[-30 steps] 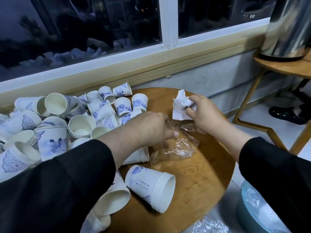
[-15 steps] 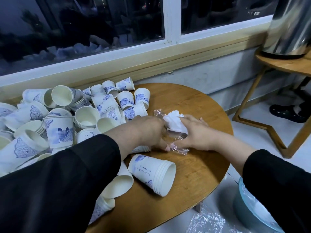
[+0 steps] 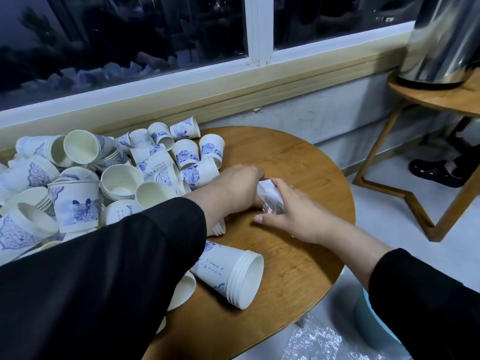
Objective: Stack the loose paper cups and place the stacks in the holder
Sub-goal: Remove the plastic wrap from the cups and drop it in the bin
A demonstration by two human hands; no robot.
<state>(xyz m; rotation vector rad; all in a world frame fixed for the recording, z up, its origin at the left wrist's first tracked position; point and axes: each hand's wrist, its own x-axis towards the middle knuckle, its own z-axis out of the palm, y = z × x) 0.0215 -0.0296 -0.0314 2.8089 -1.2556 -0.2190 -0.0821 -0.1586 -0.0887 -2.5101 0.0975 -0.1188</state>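
Round wooden table [image 3: 298, 255] at frame centre, visible grain, thin curved edge running down the right and lower right. Heaped over its left half: loose paper cups [image 3: 85, 183], matte white with blue floral print, rolled rims, most tipped on their sides, a few upright. Lying alone at lower centre: a short stack of nested cups [image 3: 228, 276] on its side, mouth toward the lower right, ribbed by several rims. No holder in sight.

At centre, both hands meeting over a crumpled white tissue [image 3: 267, 189] wrapped in crinkly clear plastic [image 3: 272, 207]. Left hand [image 3: 233, 188] curled knuckles-up, fingers bent round the bundle's left side. Right hand [image 3: 298, 214] laid over its right side, fingers together and pressed on the plastic, thumb stretched flat along the wood. Black sleeves [image 3: 104, 276] filling the lower left and lower right corners.

Bare wood open on the right half and near edge of the table. Beyond the rim at lower right, a pale blue bin [image 3: 374, 323] and shiny plastic wrap [image 3: 317, 344] on the floor. Upper right: a second wooden side table [image 3: 441, 97] carrying a polished steel urn [image 3: 441, 37].

Compared with half a second ago: tissue and plastic squeezed smaller, less of the film showing, hands closer together. A second ago, tissue raised in the right hand, film spread loose on the wood.
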